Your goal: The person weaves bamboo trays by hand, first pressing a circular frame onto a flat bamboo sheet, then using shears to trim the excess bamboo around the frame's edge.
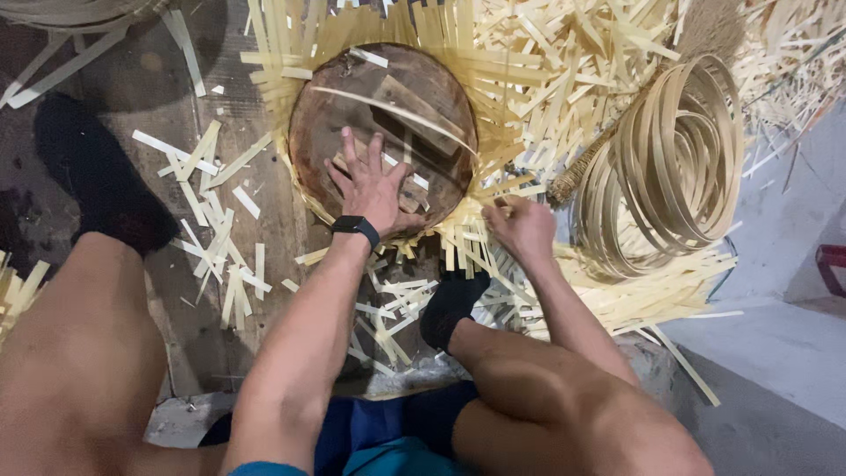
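The left hand [374, 185] lies flat, fingers spread, on a round wooden disc [352, 106] at the upper middle of the frame. It presses down and grips nothing. A black watch [355, 226] sits on its wrist. A few pale strips cross the disc, one long strip [397, 107] arching over it from left to right.

The right hand [522, 227] is just right of the disc's lower edge, fingers curled down into the strips [467, 238] that fan out from under the disc. It pinches at them, though which strip it grips cannot be told.

Those strips ring the disc all around, standing out like rays, thickest along the top and right. A coil [670, 159] of long thin bands rests at the right of the frame, touching the loose pile of strips [564, 62] at the upper right. A brown stick [599, 154] slants between the pile and the coil.

Short cut-offs [220, 238] lie scattered on the dark plank floor [132, 79] left of the disc. Black socks [97, 176] cover both feet, one at the left, the other [451, 304] below the right hand. Bare knees fill the lower frame.
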